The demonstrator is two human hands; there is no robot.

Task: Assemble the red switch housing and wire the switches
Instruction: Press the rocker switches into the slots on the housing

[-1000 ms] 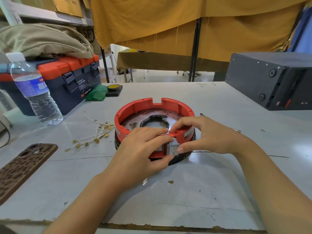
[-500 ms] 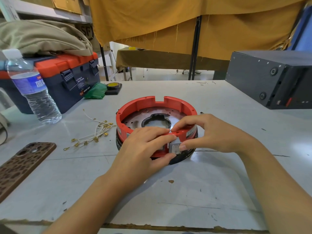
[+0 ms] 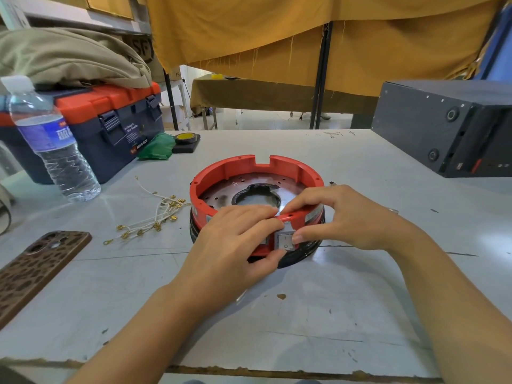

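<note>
Table (image 3: 332,300): hands hide red housing (image 3: 230,173) front.

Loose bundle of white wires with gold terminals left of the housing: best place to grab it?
Pinch the bundle of white wires with gold terminals at its dense middle, where the strands cross, coming from above with the left hand. It lies flat and splayed on the grey table, clear of the red round switch housing, so the single ends would probably drag the rest.
</note>
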